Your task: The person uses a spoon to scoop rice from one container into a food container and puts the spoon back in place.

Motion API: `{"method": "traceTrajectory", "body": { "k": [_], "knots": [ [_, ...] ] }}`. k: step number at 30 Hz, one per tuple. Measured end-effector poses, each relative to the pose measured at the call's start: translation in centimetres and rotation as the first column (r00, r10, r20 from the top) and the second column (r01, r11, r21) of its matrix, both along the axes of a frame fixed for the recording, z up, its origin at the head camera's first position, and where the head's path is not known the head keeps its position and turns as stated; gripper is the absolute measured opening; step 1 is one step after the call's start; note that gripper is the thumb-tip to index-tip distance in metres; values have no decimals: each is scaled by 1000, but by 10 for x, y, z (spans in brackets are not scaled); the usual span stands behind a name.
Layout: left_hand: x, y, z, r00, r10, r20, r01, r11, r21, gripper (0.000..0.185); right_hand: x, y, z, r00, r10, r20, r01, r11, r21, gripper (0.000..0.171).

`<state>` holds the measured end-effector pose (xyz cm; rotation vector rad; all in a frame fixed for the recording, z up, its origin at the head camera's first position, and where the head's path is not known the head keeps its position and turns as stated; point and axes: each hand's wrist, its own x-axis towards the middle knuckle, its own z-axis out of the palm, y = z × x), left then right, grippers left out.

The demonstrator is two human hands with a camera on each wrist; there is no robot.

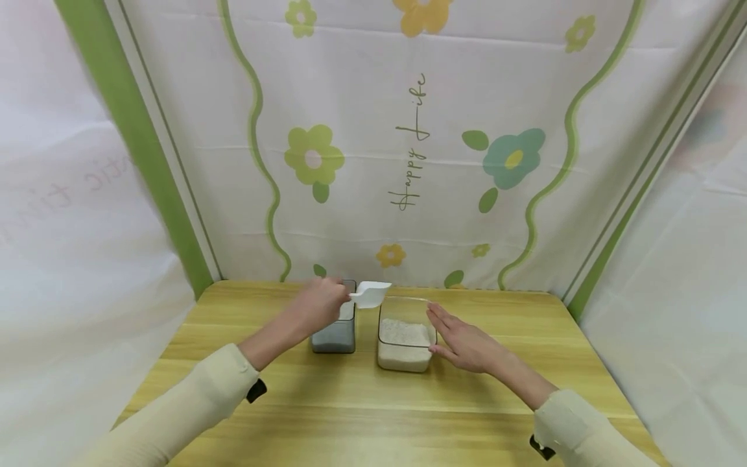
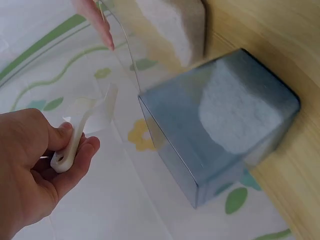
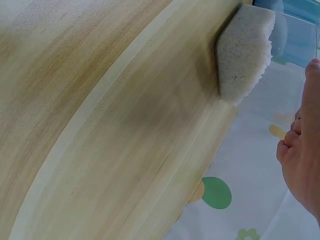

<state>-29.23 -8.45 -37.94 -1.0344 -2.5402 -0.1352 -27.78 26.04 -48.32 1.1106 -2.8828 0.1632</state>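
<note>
My left hand (image 1: pixel 321 305) grips a white scoop (image 1: pixel 372 295) by its handle, raised above the gap between two square containers. In the left wrist view the thumb and fingers close round the handle (image 2: pixel 71 150). Below that hand stands a blue-tinted clear container (image 1: pixel 334 337) with white contents in its lower part. To its right is a colourless clear container (image 1: pixel 406 358), partly filled with pale, rice-like grains (image 3: pixel 245 55) heaped unevenly. My right hand (image 1: pixel 469 344), fingers extended, touches the right side of this container near its rim.
Both containers stand on a wooden table (image 1: pixel 350 415), towards its back edge. A white curtain (image 1: pixel 373 130) with printed flowers hangs behind it, and further white curtains (image 1: pixel 688 259) enclose the sides.
</note>
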Motion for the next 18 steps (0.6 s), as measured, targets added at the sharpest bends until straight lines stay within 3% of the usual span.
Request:
{"method": "traceTrajectory", "body": {
  "k": [3, 11, 18],
  "knots": [
    [-3, 15, -2, 999, -31, -24, 31, 999, -39, 10, -1, 0, -1, 1000, -1, 1, 1, 1000, 4, 77],
    [-9, 52, -11, 998, -40, 47, 48, 984, -170, 10, -1, -1, -1, 1000, 0, -5, 0, 1000, -7, 77],
    [-18, 84, -27, 999, -40, 14, 43, 939, -342, 31, -2, 0, -1, 1000, 2, -15, -3, 1000, -14, 77]
  ]
}}
